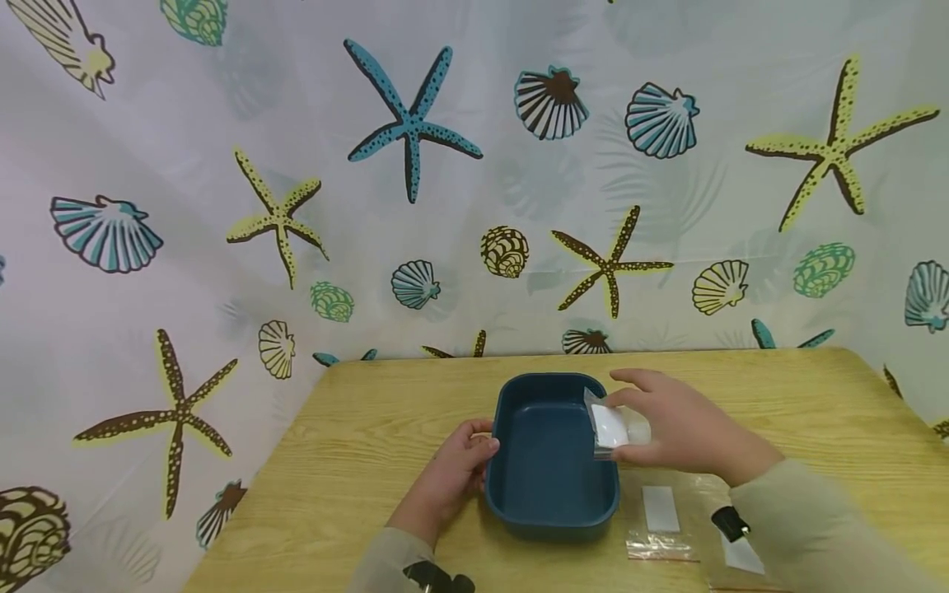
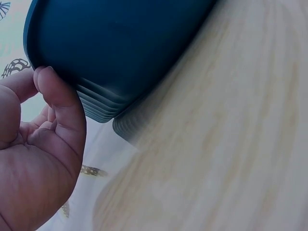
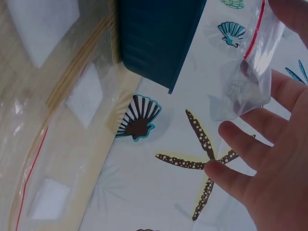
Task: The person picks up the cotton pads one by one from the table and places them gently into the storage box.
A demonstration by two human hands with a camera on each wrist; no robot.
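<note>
A dark blue rectangular bin sits on the wooden table. My left hand pinches its left rim, with the thumb on the near face in the left wrist view. Over the bin's right rim, my right hand holds a small clear zip bag with a white label between thumb and fingers. In the right wrist view the bag shows a red seal line and something small and dark inside, whose kind I cannot tell. The other fingers of that hand are spread.
To the right of the bin lie a flat clear bag with a white label and another such bag, partly under my right forearm. A white curtain printed with starfish and shells hangs behind the table.
</note>
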